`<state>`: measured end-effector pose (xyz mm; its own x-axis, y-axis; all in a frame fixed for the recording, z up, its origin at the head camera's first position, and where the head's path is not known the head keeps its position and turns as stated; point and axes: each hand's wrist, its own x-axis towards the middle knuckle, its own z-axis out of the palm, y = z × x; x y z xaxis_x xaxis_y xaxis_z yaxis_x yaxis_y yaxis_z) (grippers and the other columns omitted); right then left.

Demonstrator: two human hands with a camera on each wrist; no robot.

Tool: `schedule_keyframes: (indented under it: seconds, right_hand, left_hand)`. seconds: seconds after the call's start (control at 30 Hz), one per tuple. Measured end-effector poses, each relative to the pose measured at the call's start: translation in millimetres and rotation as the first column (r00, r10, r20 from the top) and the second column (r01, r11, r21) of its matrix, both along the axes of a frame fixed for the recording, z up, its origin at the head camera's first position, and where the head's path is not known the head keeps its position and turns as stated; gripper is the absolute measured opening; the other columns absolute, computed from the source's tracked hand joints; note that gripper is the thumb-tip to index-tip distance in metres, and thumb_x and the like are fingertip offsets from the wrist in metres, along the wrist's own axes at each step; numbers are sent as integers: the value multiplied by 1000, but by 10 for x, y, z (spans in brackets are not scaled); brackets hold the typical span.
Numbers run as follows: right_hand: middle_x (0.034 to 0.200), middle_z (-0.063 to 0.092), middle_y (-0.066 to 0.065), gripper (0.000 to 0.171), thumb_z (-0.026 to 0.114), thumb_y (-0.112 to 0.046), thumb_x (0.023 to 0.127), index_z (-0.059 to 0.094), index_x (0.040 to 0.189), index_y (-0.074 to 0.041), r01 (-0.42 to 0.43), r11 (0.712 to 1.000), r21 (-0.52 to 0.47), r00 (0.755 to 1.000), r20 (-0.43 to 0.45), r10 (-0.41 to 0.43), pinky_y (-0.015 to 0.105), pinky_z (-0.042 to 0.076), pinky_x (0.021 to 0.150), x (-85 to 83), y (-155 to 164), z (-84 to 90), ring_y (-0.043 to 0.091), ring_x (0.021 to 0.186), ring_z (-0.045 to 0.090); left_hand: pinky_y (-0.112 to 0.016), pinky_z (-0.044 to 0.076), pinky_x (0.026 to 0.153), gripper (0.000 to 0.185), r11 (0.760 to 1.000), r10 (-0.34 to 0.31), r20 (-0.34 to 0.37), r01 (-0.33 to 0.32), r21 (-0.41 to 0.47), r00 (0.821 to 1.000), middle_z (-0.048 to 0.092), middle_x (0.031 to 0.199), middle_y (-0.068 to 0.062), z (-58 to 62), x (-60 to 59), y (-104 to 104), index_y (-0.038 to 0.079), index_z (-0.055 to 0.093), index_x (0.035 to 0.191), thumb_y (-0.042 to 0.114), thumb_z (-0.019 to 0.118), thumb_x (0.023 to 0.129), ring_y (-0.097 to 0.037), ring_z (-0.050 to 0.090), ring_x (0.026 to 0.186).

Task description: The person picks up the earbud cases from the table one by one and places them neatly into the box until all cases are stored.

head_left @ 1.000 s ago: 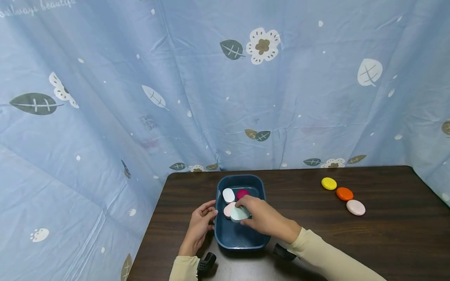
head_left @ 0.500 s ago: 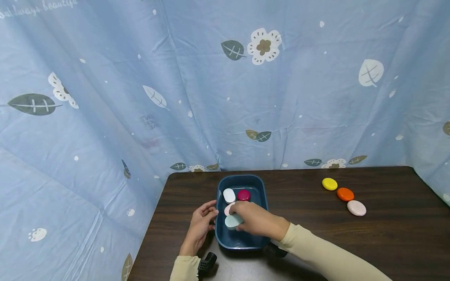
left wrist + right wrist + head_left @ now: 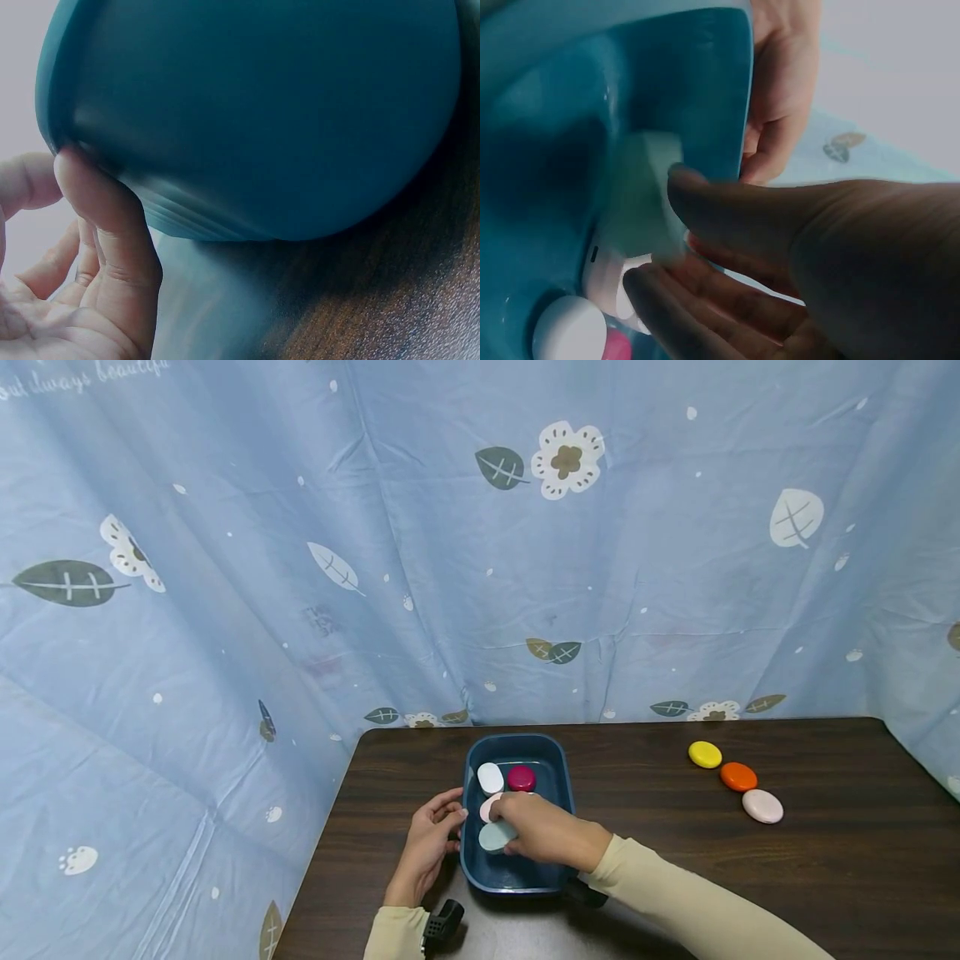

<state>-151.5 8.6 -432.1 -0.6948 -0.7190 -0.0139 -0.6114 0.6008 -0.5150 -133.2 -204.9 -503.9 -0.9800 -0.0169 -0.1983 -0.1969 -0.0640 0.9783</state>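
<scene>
A dark blue tub (image 3: 558,777) stands on the brown table (image 3: 660,860). It holds a white stone (image 3: 491,777), a magenta stone (image 3: 521,777) and a pink stone (image 3: 487,808). My right hand (image 3: 510,839) is low inside the tub and pinches a pale mint stone (image 3: 495,837) near the left wall. The right wrist view shows the thumb on this mint stone (image 3: 641,195), fingers underneath, and the tub wall (image 3: 705,75) behind. My left hand (image 3: 442,827) rests against the tub's outer left side. In the left wrist view its thumb (image 3: 105,225) presses the tub (image 3: 262,112) just under the rim.
Three stones lie in a row at the table's right: yellow (image 3: 705,754), orange (image 3: 738,776) and pale pink (image 3: 762,806). A blue patterned curtain (image 3: 480,568) hangs behind and to the left of the table.
My right hand carried the mint stone left and down inside the tub, uncovering the magenta stone. The left hand stayed at the tub's side.
</scene>
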Motion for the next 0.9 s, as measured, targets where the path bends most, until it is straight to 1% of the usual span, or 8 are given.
schedule_keyframes:
  seconds: [0.13, 0.23, 0.37, 0.47, 0.6, 0.7, 0.83, 0.9]
  right_hand:
    - [117, 73, 13, 37, 86, -4, 86, 73, 121, 3, 6, 1000, -12, 1000, 10, -6, 40, 59, 96, -4, 15, 10, 24, 106, 72]
    - [115, 73, 13, 36, 85, -3, 86, 73, 120, 2, 24, 999, -33, 1000, 10, -24, 42, 59, 95, 7, 59, 35, 26, 106, 72]
    - [115, 73, 14, 34, 83, 0, 88, 72, 119, 2, 55, 992, -109, 998, 15, -54, 47, 60, 93, 33, 201, 57, 31, 106, 70]
    - [117, 72, 14, 33, 81, 1, 89, 71, 120, 2, 102, 981, -166, 995, 21, -100, 48, 60, 91, 46, 350, 65, 32, 105, 69]
    - [118, 71, 16, 34, 81, 1, 90, 71, 122, 2, 194, 952, -236, 981, 39, -191, 46, 62, 88, 63, 595, 61, 32, 104, 70]
    - [117, 71, 17, 33, 80, 2, 90, 71, 122, 2, 260, 922, -286, 965, 47, -258, 43, 63, 84, 79, 820, 38, 33, 101, 72]
    - [118, 72, 16, 33, 80, 3, 89, 72, 122, 1, 350, 882, -316, 930, 5, -367, 42, 63, 82, 96, 1163, -16, 32, 99, 73]
    - [120, 71, 17, 36, 81, 3, 88, 71, 123, 2, 399, 858, -325, 904, -18, -427, 45, 62, 83, 102, 1342, -57, 33, 101, 73]
  left_hand:
    - [-24, 53, 60, 46, 1000, 3, 7, -3, 4, 1000, 58, 102, -4, 4, -2, 5, -4, 55, 147, 5, 60, 102, -15, 55, 79]
    - [-24, 53, 60, 45, 1000, 7, 16, -8, 3, 1000, 59, 102, -4, 0, -8, 10, -3, 55, 147, 5, 61, 102, -15, 55, 79]
    - [-24, 52, 59, 46, 1000, 13, 20, -13, 4, 1000, 59, 102, -4, -2, -11, 14, -3, 55, 147, 5, 61, 102, -15, 54, 79]
    - [-24, 53, 58, 45, 1000, 21, 20, -21, 6, 1000, 59, 102, -5, -8, -17, 12, -3, 56, 146, 4, 62, 102, -16, 55, 78]
    - [-23, 53, 58, 45, 1000, 28, 20, -28, 9, 999, 59, 101, -5, -13, -32, 22, -3, 56, 146, 4, 62, 101, -15, 55, 77]
    - [-24, 53, 58, 45, 1000, 30, 19, -30, 3, 999, 59, 101, -4, -15, -38, 29, -3, 57, 145, 3, 61, 101, -16, 55, 78]
    - [-25, 53, 59, 45, 999, 32, 22, -31, -13, 999, 59, 102, -5, -13, -31, 29, -3, 57, 146, 4, 61, 102, -17, 55, 79]
    - [-25, 54, 59, 45, 999, 36, 27, -36, -19, 999, 59, 103, -6, -7, -24, 28, -3, 56, 146, 5, 62, 102, -17, 55, 80]
